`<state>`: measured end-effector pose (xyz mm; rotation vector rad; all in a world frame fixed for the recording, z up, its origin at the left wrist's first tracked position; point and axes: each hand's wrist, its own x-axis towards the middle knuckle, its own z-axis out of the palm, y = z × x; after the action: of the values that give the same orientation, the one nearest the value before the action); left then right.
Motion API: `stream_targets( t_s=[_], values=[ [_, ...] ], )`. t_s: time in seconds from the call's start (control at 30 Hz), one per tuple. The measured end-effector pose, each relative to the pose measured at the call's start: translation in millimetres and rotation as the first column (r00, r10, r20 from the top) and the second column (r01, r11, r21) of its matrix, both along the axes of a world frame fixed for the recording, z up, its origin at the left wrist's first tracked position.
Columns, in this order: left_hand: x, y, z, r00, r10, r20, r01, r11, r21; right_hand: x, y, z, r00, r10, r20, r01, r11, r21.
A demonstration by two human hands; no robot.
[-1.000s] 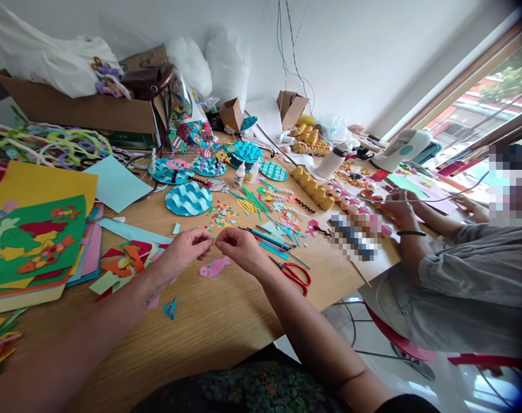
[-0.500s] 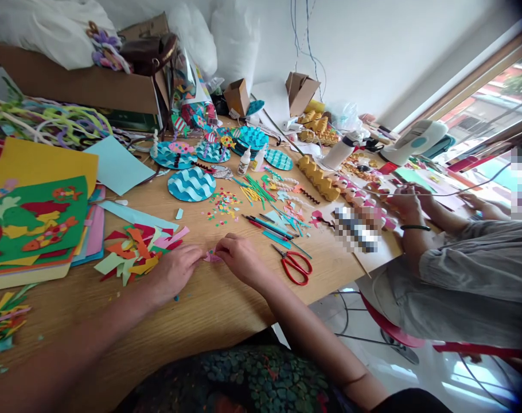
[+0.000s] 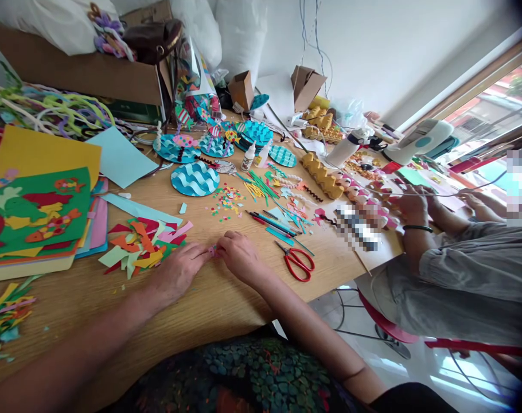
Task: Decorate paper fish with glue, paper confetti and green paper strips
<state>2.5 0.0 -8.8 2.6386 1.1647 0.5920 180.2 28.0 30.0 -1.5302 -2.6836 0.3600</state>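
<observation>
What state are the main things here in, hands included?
Pink paper piece, mostly hidden
Left hand, fingertips at the pink paper piece
Right hand, bent fingers at it
Red-handled scissors, lying flat, seemingly closed
Small white bottles, upright
Large cardboard box, open
Nearest wavy blue disc, lying flat
Scraps beside left hand, loosely heaped

Most of the pink paper piece (image 3: 213, 250) is hidden by the left hand (image 3: 179, 273) and the right hand (image 3: 237, 256) — whether their fingers pinch or press it cannot be told. Pixelation masks a dark object (image 3: 359, 228). Any print on the glue bottle (image 3: 248, 158) is too small to read. The left edge crops the green sheet (image 3: 81, 198) — the right, a co-worker's grey clothing (image 3: 471, 298).
</observation>
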Motion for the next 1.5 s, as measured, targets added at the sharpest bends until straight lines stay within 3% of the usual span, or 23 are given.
stream_targets(
  t_s=[0.37,0.73,1.03,1.2,1.33,1.5],
  values=[
    [-0.5,0.5,-3.0,1.0,-0.006,-0.002,0.006,0.999,0.034,-4.4,-1.1,4.4,0.997,-0.017,0.076,0.017,1.0,-0.003],
    [-0.3,-0.1,-3.0,0.999,-0.007,0.043,0.007,1.0,0.002,-6.8,-3.9,5.1,0.996,-0.066,0.058,0.065,0.998,0.024],
    [0.4,-0.5,-2.7,1.0,-0.022,0.008,0.022,0.999,0.043,-7.4,-4.5,0.9,0.994,-0.106,0.029,0.105,0.994,0.014],
    [0.4,-0.7,-3.9,1.0,-0.016,-0.026,0.018,0.999,0.046,-1.8,-5.5,6.9,0.993,-0.114,0.001,0.114,0.993,0.011],
    [0.7,-1.0,-5.2,0.999,-0.004,-0.038,0.006,0.997,0.072,4.4,-8.7,9.6,0.997,-0.032,-0.064,0.034,0.999,0.037],
    [0.7,-1.1,-4.0,0.999,-0.01,-0.041,0.016,0.99,0.137,7.2,-14.8,-1.3,0.995,0.048,-0.084,-0.04,0.994,0.097]
  ],
)
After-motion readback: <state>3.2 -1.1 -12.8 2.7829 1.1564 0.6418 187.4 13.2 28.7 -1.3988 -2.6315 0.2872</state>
